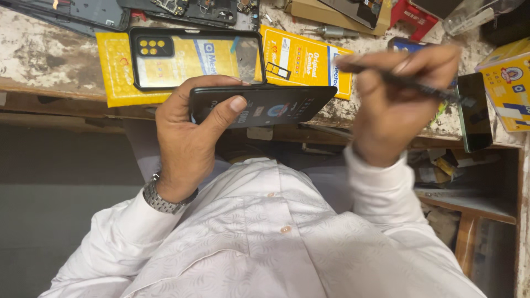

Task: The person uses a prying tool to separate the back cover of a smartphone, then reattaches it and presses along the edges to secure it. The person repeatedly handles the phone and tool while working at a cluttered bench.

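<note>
My left hand (187, 138) has its grip closed around a dark phone (265, 105), thumb across its face, tilting it flat for access. My right hand (395, 99) pinches a slim dark tool (408, 83) pen-fashion just right of it, above the cluttered tabletop (49, 49) with a black phone case (193, 58) beyond.

Glossy black phone (265, 105), worn rough wooden bench (44, 49), metal watch strap (160, 201)

The light is even and rather bright on the worn bench top (49, 49), and soft shadows sit under its front edge. The right hand (395, 105) and its thin dark tool (419, 85) are blurred by motion. The left hand (190, 132) looks sharp. The picture bends at the edges.
</note>
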